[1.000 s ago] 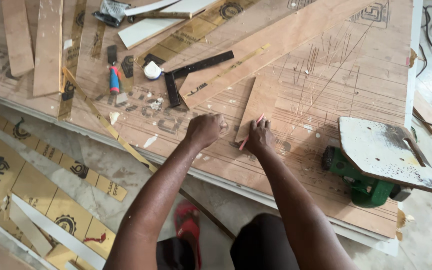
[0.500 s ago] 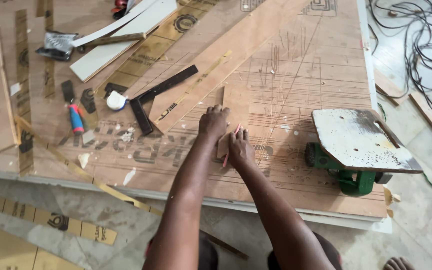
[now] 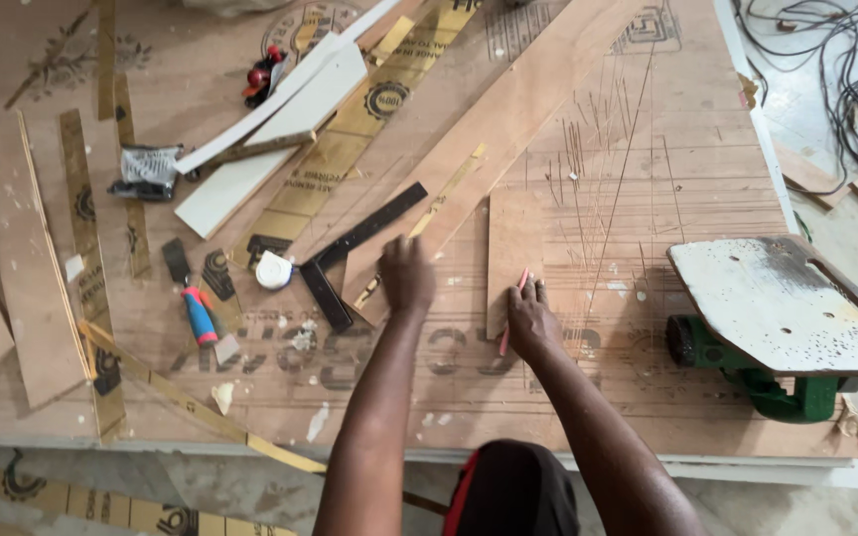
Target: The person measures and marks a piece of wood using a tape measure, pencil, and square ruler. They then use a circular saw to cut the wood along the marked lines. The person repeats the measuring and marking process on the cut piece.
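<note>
The right hand (image 3: 533, 320) pinches a red pencil (image 3: 510, 316), fingers drawn close around its shaft, its tip lying against the lower edge of a small board (image 3: 514, 248). That board lies flat on the bench (image 3: 647, 397), upright in the frame, at about 12 o'clock from the right hand. The left hand (image 3: 407, 275) is curled, fingers bent in and narrow, resting on the end of a long strip (image 3: 508, 139) that runs off toward 1 o'clock. Its fingertips are turned away from the camera, so whether they grip a thin yellow rule (image 3: 439, 203) lying along the strip or merely press down, I cannot tell.

A black square (image 3: 355, 248) lies just at 9 o'clock of the left hand, a white tape (image 3: 273, 270) beyond it. At 3 o'clock of the right hand stands a green saw (image 3: 757, 382), tipped so its worn metal sole faces up; its body is mostly hidden beneath. Cables (image 3: 846, 69) at 1 o'clock run out of the frame.

Both forearms reach up from the bottom edge, roughly parallel, the left one straighter, the right angled in from 5 o'clock, wrist low on the bench.
</note>
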